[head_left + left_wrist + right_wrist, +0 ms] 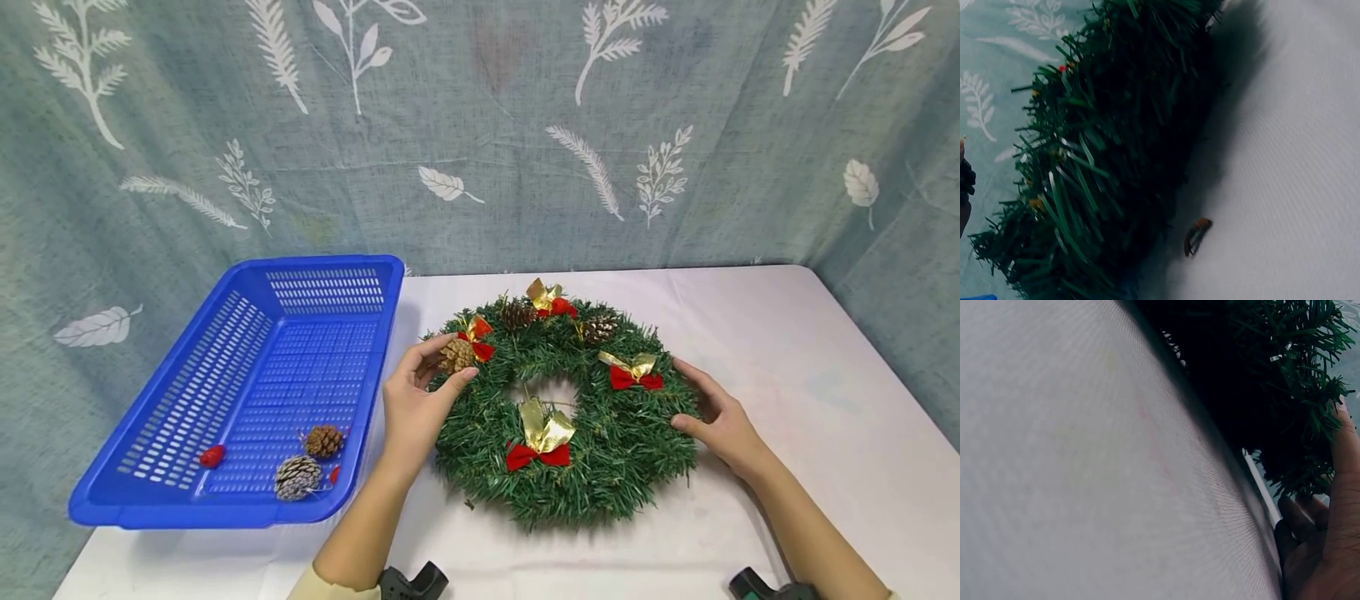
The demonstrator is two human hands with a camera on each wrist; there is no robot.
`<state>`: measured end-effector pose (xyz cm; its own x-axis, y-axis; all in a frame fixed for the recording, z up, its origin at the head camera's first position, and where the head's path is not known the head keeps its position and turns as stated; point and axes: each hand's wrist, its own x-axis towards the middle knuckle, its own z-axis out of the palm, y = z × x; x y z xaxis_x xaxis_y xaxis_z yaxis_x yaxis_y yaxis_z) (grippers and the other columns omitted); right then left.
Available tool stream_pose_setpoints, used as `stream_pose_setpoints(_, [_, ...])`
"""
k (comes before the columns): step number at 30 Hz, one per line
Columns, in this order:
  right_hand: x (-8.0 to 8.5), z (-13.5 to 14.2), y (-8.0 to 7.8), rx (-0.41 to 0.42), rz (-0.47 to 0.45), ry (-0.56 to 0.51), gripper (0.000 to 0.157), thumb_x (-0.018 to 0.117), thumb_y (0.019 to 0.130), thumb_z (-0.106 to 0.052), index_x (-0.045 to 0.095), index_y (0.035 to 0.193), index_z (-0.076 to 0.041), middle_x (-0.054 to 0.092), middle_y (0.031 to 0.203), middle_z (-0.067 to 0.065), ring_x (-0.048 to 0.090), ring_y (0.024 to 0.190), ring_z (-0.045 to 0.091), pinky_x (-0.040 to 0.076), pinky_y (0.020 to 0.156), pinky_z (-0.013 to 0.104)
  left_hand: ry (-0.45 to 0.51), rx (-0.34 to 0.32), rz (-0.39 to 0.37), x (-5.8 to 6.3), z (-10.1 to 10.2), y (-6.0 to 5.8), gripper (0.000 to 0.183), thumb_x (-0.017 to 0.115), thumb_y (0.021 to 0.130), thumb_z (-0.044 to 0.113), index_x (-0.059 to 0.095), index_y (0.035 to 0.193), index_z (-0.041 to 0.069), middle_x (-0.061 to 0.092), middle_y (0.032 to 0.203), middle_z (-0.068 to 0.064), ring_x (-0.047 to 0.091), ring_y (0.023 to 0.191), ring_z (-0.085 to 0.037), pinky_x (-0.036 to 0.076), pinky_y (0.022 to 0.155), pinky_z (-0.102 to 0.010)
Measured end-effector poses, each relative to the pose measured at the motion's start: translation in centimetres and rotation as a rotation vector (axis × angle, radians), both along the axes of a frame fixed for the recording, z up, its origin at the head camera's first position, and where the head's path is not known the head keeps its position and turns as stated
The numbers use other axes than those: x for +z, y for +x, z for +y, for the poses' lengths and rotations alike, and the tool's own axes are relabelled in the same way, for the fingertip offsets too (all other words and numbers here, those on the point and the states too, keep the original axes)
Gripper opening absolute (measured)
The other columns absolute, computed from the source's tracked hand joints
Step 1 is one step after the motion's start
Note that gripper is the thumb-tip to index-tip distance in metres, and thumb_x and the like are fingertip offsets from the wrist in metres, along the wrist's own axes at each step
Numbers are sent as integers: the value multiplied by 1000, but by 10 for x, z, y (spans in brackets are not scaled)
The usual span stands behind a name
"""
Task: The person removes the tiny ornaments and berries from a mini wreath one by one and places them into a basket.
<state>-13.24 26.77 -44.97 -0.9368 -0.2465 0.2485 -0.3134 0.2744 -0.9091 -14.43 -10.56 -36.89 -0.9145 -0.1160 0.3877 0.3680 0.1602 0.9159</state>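
A green wreath (607, 458) of artificial pine lies on the white table, carrying several red bows with gold ribbon (537, 454) and dark pine cones (518, 314) along its far side. At the wreath's left side, my left hand (420, 400) holds a light brown pine cone (456, 356) between fingers and thumb, right beside a red and gold bow (477, 337). My right hand (723, 421) grips the wreath's outer right edge, thumb on the near side and fingers farther back. In the right wrist view, my right hand (1341, 525) shows against the dark green needles.
Left of the wreath stands a blue perforated basket (238, 508). Inside are a brown pine cone (324, 442), a white-tipped pine cone (298, 477) and small red pieces (212, 456). A small dark scrap (1197, 236) lies by the wreath. A patterned curtain (480, 142) hangs behind the table.
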Motion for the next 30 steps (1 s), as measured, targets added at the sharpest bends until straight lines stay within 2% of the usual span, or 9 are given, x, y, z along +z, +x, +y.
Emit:
stream_pose_setpoints(12, [-2, -1, -3, 12, -24, 3, 73, 63, 88, 1, 25, 150, -10, 31, 147, -15, 28, 128, -12, 28, 98, 2, -3, -16, 36, 13, -2, 10, 46, 77, 76, 4, 61, 119, 3, 62, 118, -10, 61, 99, -14, 52, 90, -23])
stream_pose_setpoints(16, [-3, -1, -3, -2, -24, 17, 73, 63, 88, 0, 26, 150, -10, 31, 148, -12, 28, 127, -13, 28, 97, 2, 9, -20, 35, 22, -2, 16, 47, 77, 75, 1, 61, 118, 0, 62, 117, -12, 61, 101, -13, 51, 91, -23])
stream_pose_setpoints(22, [-2, -2, -2, -18, -38, 50, 73, 63, 89, -3, 26, 150, -14, 30, 151, -1, 28, 126, -14, 29, 96, 1, 13, -55, 70, 37, -4, 28, 46, 76, 75, -5, 60, 118, -2, 62, 117, -15, 61, 103, -14, 50, 93, -24])
stream_pose_setpoints(26, [0, -1, 0, -6, -36, 36, 73, 62, 89, -2, 25, 150, -12, 29, 151, -7, 27, 127, -13, 27, 97, 1, 11, -64, 76, 44, -8, 31, 47, 75, 74, -7, 59, 118, -3, 63, 117, -14, 62, 102, -14, 51, 93, -25])
stream_pose_setpoints(30, [2, 1, 1, 1, -29, 25, 73, 62, 89, 0, 25, 150, -11, 29, 149, -14, 26, 128, -13, 26, 98, 1, -7, -43, 64, 49, -13, 31, 47, 76, 73, -8, 60, 117, -2, 64, 115, -7, 62, 100, -13, 51, 92, -24])
